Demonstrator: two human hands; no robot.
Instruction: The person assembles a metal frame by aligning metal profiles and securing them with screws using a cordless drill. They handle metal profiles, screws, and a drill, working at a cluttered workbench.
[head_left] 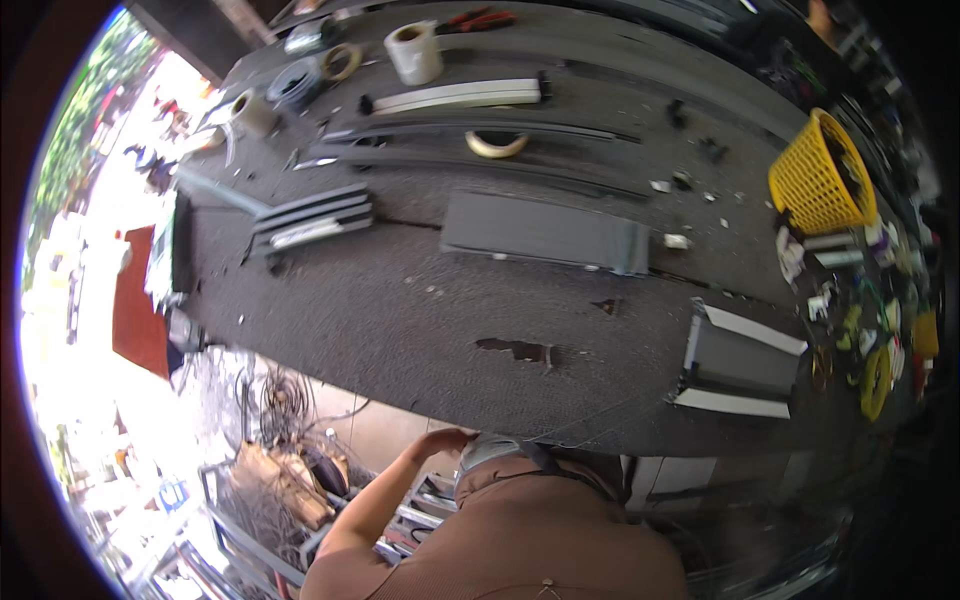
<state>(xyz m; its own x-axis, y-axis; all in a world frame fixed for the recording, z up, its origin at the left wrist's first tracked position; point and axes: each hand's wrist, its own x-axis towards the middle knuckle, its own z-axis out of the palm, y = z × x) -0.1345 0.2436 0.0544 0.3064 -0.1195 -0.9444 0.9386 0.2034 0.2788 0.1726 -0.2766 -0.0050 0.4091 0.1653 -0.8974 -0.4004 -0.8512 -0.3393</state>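
Observation:
My left hand (448,441) is at my waist, against the grey cloth below my brown shirt, close to the near edge of the dark workbench (380,330). Its fingers are mostly hidden, so whether they grip anything cannot be made out. My right hand is out of view. On the bench beyond lies a flat grey rectangular panel (540,232). To its left sit dark slatted strips (312,218). A dark panel with two white strips along its sides (745,362) lies at the near right.
Farther back are long dark strips (480,165), a tape ring (496,146), a white-and-black bar (455,95), a white roll (413,54) and red-handled pliers (485,19). A yellow basket (820,175) stands at the right among scraps. Torn patches (520,350) mark the bench covering.

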